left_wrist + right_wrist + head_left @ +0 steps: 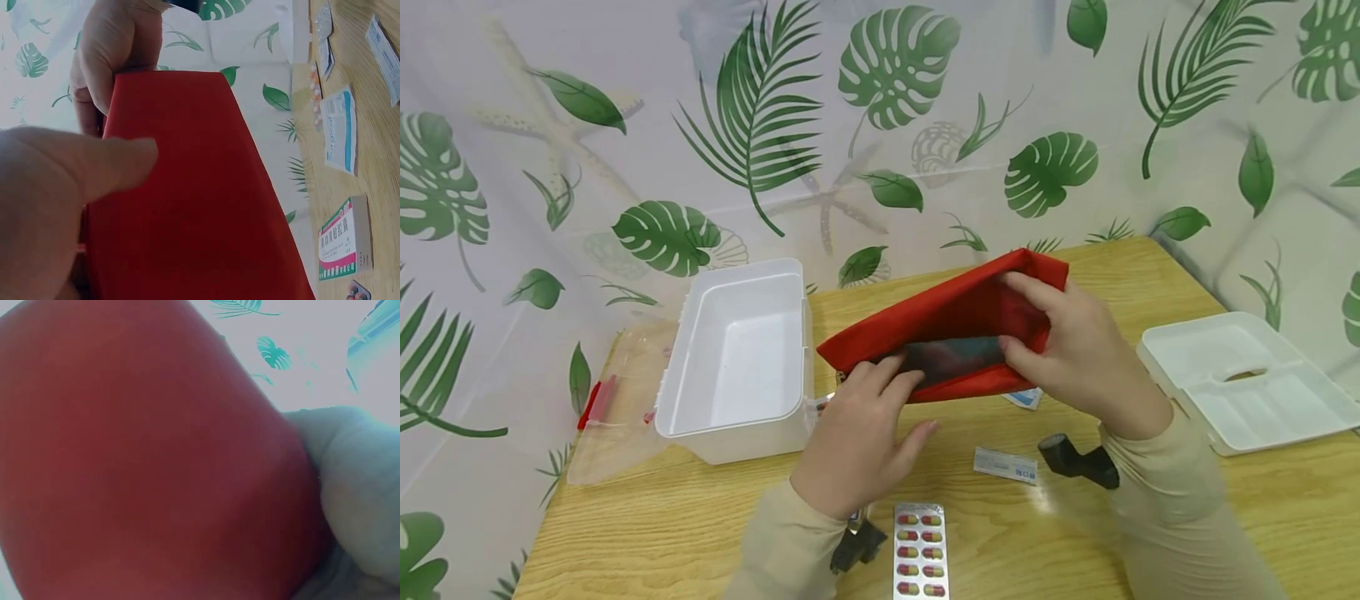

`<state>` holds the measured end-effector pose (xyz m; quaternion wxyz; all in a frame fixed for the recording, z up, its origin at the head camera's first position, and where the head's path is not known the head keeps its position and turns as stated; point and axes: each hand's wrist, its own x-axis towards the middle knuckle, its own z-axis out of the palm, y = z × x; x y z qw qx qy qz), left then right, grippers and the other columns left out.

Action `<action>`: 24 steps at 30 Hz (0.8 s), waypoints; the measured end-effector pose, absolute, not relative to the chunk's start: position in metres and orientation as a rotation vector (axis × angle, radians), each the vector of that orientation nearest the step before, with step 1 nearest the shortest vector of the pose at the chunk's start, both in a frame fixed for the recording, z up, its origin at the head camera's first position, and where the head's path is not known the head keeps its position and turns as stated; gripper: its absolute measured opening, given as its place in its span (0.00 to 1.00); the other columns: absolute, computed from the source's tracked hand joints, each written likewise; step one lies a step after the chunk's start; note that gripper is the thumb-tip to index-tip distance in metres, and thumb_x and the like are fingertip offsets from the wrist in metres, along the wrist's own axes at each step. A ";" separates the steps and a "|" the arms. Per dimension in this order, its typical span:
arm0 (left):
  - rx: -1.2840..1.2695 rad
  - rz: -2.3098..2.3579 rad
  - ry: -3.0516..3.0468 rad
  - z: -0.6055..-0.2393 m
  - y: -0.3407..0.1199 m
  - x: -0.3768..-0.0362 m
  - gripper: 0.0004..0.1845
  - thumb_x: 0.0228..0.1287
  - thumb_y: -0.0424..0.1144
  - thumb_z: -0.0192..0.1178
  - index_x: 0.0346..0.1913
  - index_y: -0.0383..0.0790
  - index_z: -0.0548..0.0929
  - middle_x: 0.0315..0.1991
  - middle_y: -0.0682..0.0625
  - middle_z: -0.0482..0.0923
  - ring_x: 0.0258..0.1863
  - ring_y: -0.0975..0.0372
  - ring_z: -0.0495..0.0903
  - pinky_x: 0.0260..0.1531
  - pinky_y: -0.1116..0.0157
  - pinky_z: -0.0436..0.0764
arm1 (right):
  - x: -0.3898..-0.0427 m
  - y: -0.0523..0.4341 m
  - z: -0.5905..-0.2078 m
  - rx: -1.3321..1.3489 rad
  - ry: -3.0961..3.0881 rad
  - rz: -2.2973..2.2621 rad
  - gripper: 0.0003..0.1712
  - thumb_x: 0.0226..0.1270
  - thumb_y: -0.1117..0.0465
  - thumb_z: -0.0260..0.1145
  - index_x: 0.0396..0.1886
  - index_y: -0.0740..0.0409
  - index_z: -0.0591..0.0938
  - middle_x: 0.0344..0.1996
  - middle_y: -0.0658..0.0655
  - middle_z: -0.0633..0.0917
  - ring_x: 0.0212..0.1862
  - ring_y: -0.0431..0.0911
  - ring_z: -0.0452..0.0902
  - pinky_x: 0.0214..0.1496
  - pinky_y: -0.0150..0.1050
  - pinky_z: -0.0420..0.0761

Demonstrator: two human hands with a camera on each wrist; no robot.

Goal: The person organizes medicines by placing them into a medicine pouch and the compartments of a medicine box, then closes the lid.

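A red fabric pouch [917,321] is held up above the table with its mouth spread apart toward me. Inside it a dark bluish-grey surface [958,354] shows; whether lining or contents, I cannot tell. My left hand [865,442] grips the pouch's near edge at the left, fingers curled over the rim and thumb outside. In the left wrist view that thumb [119,162] lies in front of the red side. My right hand [1086,358] holds the right end, with fingertips and thumb reaching into the mouth. Red fabric [137,450] fills most of the right wrist view.
An open white box [733,442] with a clear lid [625,400] stands left. A white compartment tray [1225,333] lies right. Nearer me are a capsule blister pack [921,550], a small packet [1005,465] and a black strap-like item [1075,462]. The left wrist view shows a medicine box [340,240].
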<state>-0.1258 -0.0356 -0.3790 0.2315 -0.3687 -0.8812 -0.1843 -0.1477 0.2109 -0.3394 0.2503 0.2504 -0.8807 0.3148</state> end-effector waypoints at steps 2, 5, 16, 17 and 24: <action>-0.973 -0.475 -2.439 -0.380 -0.036 -0.127 0.23 0.58 0.47 0.67 0.52 0.36 0.81 0.52 0.42 0.79 0.47 0.52 0.76 0.51 0.59 0.76 | -0.147 0.210 -0.339 0.698 -2.453 0.866 0.34 0.49 0.71 0.72 0.60 0.66 0.74 0.47 0.62 0.79 0.40 0.51 0.77 0.34 0.44 0.82; -0.930 -0.465 -2.420 -0.380 -0.037 -0.128 0.18 0.57 0.43 0.67 0.47 0.36 0.83 0.46 0.44 0.80 0.42 0.52 0.75 0.46 0.60 0.76 | -0.147 0.209 -0.338 0.701 -2.542 0.891 0.37 0.51 0.70 0.72 0.63 0.66 0.71 0.51 0.63 0.76 0.44 0.54 0.76 0.38 0.47 0.83; -0.879 -0.756 -2.066 -0.359 -0.049 -0.131 0.13 0.59 0.35 0.63 0.45 0.33 0.83 0.48 0.41 0.79 0.49 0.51 0.75 0.51 0.59 0.76 | -0.151 0.220 -0.333 0.503 -2.589 1.038 0.35 0.56 0.68 0.68 0.66 0.64 0.70 0.51 0.66 0.77 0.43 0.57 0.76 0.37 0.50 0.81; -0.853 -0.784 -2.035 -0.357 -0.053 -0.132 0.12 0.59 0.35 0.62 0.45 0.32 0.83 0.47 0.41 0.79 0.48 0.51 0.76 0.51 0.58 0.76 | -0.151 0.222 -0.332 0.474 -2.587 1.052 0.35 0.57 0.68 0.67 0.66 0.64 0.69 0.51 0.65 0.77 0.44 0.57 0.75 0.38 0.50 0.80; -0.756 -0.618 -2.291 -0.369 -0.075 -0.150 0.11 0.59 0.36 0.64 0.42 0.34 0.83 0.38 0.45 0.81 0.41 0.53 0.78 0.43 0.58 0.78 | -0.153 0.238 -0.324 0.279 -2.547 1.112 0.36 0.58 0.66 0.67 0.68 0.60 0.69 0.52 0.65 0.77 0.48 0.58 0.73 0.37 0.37 0.77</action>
